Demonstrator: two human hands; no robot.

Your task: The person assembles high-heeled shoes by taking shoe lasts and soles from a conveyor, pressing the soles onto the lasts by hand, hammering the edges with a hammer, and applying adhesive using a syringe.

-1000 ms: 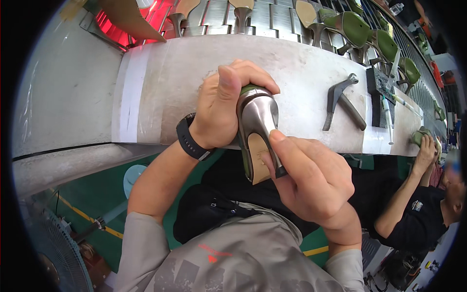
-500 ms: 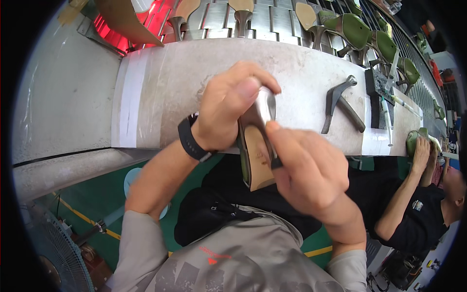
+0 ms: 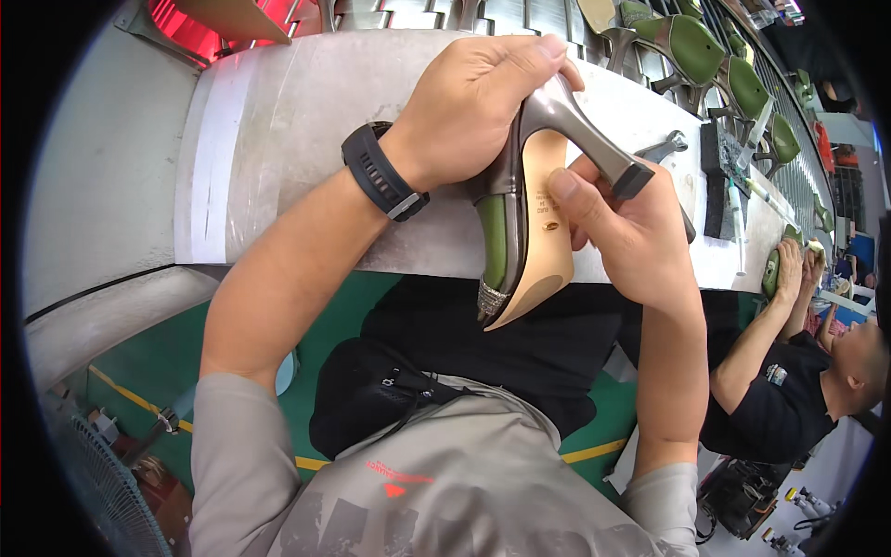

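A high-heeled shoe (image 3: 496, 243) is held over the bench's near edge, toe towards me. It has a green upper, a sparkling band near the toe, a tan sole (image 3: 544, 265) and a grey metallic heel (image 3: 594, 139). My left hand (image 3: 469, 107) is closed around the back of the shoe, thumb by the heel's base. Fingers bent, my right hand (image 3: 640, 232) holds the sole's middle with its thumb on the tan face, below the heel tip. Behind my right hand lies a metal tool (image 3: 670, 145), mostly hidden.
A slatted metal conveyor (image 3: 399, 17) carrying soles and green shoes (image 3: 694, 51) runs along the far side. On the pale bench (image 3: 306, 139), a dark block (image 3: 722, 176) stands beside syringes (image 3: 739, 223). At right, a co-worker's hands (image 3: 789, 269) hold a green shoe.
The shoe has moved up and right and turned, so its heel and sole now face the camera. My right hand has shifted from beside the heel onto the sole.
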